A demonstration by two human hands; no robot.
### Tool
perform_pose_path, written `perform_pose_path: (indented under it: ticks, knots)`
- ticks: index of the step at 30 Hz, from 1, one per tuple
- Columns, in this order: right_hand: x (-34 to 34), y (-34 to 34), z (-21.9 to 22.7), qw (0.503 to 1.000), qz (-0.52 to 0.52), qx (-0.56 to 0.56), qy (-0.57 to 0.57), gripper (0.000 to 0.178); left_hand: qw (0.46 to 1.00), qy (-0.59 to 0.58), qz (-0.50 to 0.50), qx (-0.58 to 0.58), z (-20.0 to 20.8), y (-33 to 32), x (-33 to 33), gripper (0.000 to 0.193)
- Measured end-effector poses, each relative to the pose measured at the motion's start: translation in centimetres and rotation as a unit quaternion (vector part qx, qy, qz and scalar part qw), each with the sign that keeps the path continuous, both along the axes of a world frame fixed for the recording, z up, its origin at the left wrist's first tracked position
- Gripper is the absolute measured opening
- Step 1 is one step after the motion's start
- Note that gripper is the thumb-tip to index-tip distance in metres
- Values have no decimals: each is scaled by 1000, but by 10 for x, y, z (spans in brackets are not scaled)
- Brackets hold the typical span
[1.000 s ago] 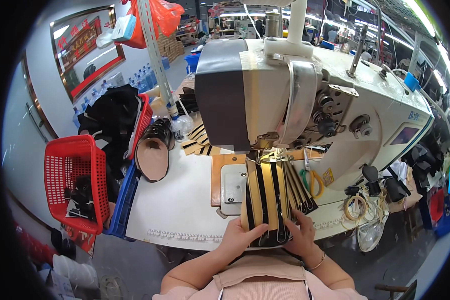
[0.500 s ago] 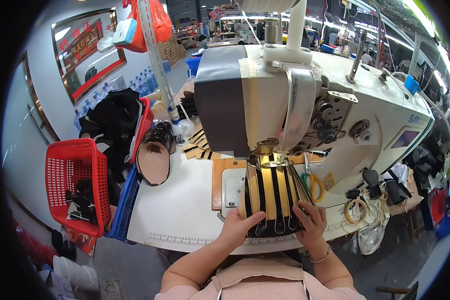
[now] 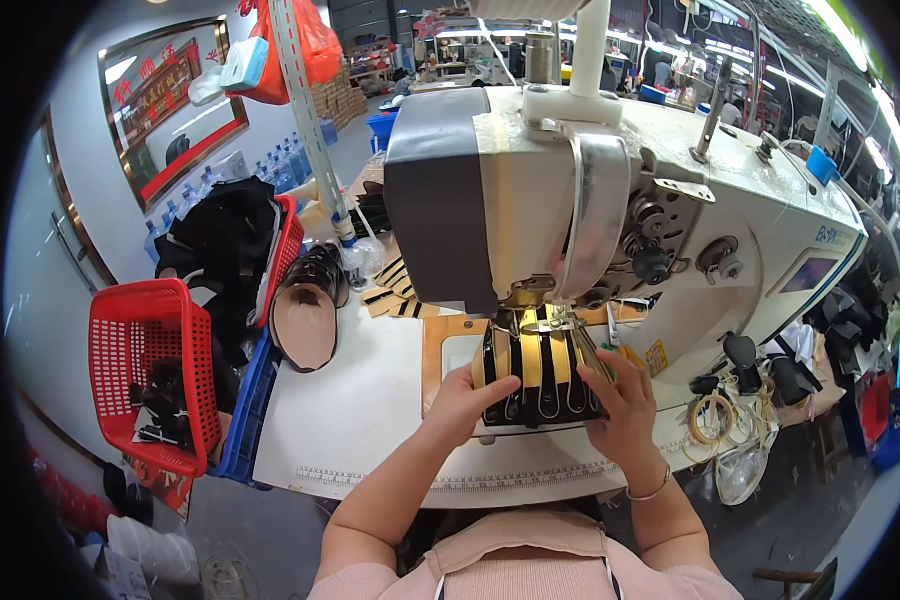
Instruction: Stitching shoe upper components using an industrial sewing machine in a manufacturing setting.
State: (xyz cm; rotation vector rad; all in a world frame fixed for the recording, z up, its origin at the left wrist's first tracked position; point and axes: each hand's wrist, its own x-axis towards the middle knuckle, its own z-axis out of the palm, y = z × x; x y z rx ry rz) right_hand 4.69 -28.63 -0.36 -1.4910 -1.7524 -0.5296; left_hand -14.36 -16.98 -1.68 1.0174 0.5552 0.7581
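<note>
A black and tan striped piece (image 3: pixel 540 372) with several narrow straps and loop-shaped near ends lies under the sewing machine's (image 3: pixel 530 200) lit needle area. My left hand (image 3: pixel 460 402) grips its left edge, thumb on top and fingers out of sight beneath. On the right side my right hand (image 3: pixel 622 398) has its fingers closed around the edge, where several strap ends bunch together. The far end of the piece is hidden beneath the machine head. Scissors (image 3: pixel 625 352) lie behind my right hand, their handles partly covered.
Striped strips (image 3: pixel 395 290) and a shoe-shaped form with a tan sole (image 3: pixel 305 325) lie on the white tabletop (image 3: pixel 350 420) to the left. Beyond its edge stand a red basket (image 3: pixel 205 380) of black scraps and a blue crate (image 3: pixel 245 425). Tape rolls (image 3: pixel 712 420) hang at the right.
Both hands have moved away from me, carrying the striped piece farther under the machine head. The right-hand fingers now reach farther forward and cover more of the scissors.
</note>
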Motion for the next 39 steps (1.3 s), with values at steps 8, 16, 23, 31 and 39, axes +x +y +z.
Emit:
perform_pose_path:
  ticks: [8,16,23,31,39]
  knots:
    - [-70,-6,-31,837,155,-214,479,25,999,13,-34,-11,2,2,2,31]
    - [-82,3,-47,745,130,-201,622,30,994,96,1,48,6,-3,1,26]
    - [-96,1,-34,566,171,-158,791,21,989,89,24,116,-4,-2,-3,24]
    - [-96,11,-34,167,272,-143,937,21,985,103,38,130,-10,-3,-2,21]
    - [-81,9,-41,184,278,-131,934,12,965,140,58,213,-7,-7,1,16]
